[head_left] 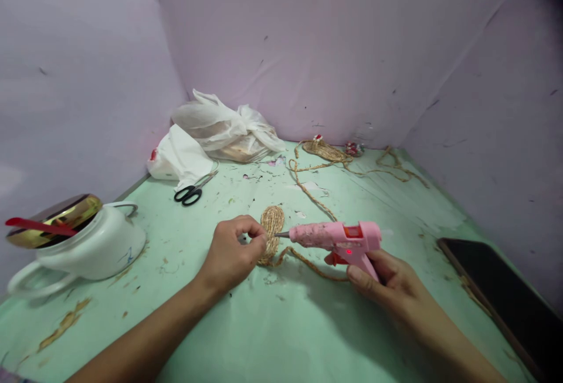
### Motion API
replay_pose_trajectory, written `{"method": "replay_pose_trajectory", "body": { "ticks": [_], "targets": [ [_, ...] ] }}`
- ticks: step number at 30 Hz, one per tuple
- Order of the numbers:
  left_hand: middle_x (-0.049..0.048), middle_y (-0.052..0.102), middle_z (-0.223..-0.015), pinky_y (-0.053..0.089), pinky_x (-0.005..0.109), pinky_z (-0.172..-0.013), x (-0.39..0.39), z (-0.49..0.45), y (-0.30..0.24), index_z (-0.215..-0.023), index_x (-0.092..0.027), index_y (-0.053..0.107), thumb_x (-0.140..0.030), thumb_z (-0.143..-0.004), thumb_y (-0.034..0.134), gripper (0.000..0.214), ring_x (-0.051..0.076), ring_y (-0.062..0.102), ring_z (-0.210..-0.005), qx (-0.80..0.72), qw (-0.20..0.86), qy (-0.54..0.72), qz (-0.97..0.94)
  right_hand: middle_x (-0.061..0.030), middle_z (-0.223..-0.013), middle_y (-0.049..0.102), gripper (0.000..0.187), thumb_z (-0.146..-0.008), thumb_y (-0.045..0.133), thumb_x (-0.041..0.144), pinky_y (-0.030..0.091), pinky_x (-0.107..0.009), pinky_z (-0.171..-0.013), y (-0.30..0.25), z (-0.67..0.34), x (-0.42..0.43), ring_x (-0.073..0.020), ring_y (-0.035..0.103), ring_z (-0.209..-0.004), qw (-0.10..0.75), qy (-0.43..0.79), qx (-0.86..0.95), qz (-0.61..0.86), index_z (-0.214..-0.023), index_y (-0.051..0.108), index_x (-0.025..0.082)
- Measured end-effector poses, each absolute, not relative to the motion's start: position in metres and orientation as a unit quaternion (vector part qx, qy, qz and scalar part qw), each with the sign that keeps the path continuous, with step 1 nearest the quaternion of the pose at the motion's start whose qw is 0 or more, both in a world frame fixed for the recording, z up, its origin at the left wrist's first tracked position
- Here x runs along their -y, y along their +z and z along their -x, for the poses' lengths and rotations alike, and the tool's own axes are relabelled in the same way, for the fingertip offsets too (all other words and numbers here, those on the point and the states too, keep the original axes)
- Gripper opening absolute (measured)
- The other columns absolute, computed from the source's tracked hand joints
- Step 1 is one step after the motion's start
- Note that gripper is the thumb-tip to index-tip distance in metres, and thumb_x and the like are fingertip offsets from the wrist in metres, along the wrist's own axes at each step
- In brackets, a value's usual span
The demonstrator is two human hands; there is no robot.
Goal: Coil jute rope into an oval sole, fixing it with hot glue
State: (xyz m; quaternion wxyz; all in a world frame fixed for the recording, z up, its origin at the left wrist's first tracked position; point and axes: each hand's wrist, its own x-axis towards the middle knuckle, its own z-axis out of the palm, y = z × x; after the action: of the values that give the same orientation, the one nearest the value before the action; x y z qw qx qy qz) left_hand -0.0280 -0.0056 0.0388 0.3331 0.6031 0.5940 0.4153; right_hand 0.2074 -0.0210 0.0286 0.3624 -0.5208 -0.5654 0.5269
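A flat oval of coiled jute rope (273, 219) stands out on the green table in front of me. My left hand (237, 251) is closed at its left edge, thumb and forefinger pinching it. In my right hand (391, 280) is a pink hot glue gun (325, 235), its red light on and a finger by the trigger. The metal nozzle (282, 234) points left and reaches the coil's right side; whether it touches cannot be told. From the coil's lower end a loose jute rope (308, 264) trails right, passing under the glue gun.
Black-handled scissors (190, 195) lie at left, near a white paper packet (182, 154) and a knotted plastic bag (229, 128). A white pot (97, 248) stands far left. At the back is another jute coil (324, 149); a dark phone (497, 295) lies at right.
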Motion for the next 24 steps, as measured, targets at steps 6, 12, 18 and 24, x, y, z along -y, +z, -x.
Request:
{"method": "replay_pose_trajectory", "body": {
  "ticks": [6,12,18,24],
  "targets": [
    [0.0013,0.059,-0.067,0.041,0.027,-0.062,0.004,0.027,0.038,-0.075,-0.013,0.069,-0.027,-0.056,0.066,0.023,0.014,0.051,-0.064,-0.577,0.447,0.439,-0.524,-0.0022,-0.071,0.06,0.044,-0.071,0.068,0.057,0.038,-0.027,-0.057,0.024,-0.207,0.02,-0.0155,0.048,-0.063,0.391,0.548,0.538,0.508,-0.096,0.071,0.02],
    [-0.0015,0.057,-0.06,0.034,0.022,-0.051,0.003,0.019,0.029,-0.08,-0.012,0.068,-0.025,-0.052,0.072,0.031,0.008,0.044,-0.051,-0.482,0.624,0.463,-0.405,0.0027,-0.051,0.043,0.041,-0.074,0.063,0.059,0.024,-0.026,-0.048,0.02,-0.212,0.017,-0.0099,0.028,-0.047,0.395,0.638,0.495,0.438,-0.079,0.067,0.019],
    [-0.0014,0.059,-0.057,0.036,0.024,-0.053,-0.006,0.034,0.029,-0.065,-0.017,0.066,-0.024,-0.056,0.066,0.012,0.011,0.047,-0.052,-0.642,0.36,0.499,-0.458,-0.0008,-0.071,0.057,0.029,-0.068,0.072,0.046,0.036,-0.028,-0.055,0.017,-0.23,-0.001,-0.016,0.044,-0.06,0.49,0.421,0.531,0.549,-0.084,0.064,0.023],
    [0.001,0.065,-0.061,0.041,0.027,-0.058,-0.008,0.038,0.016,-0.066,-0.018,0.068,-0.025,-0.065,0.06,0.011,0.016,0.055,-0.058,-0.65,0.298,0.411,-0.566,0.0024,-0.063,0.049,0.031,-0.076,0.065,0.048,0.029,-0.025,-0.049,0.016,-0.227,-0.001,-0.0131,0.037,-0.053,0.462,0.456,0.543,0.533,-0.092,0.06,0.022]
  ]
}}
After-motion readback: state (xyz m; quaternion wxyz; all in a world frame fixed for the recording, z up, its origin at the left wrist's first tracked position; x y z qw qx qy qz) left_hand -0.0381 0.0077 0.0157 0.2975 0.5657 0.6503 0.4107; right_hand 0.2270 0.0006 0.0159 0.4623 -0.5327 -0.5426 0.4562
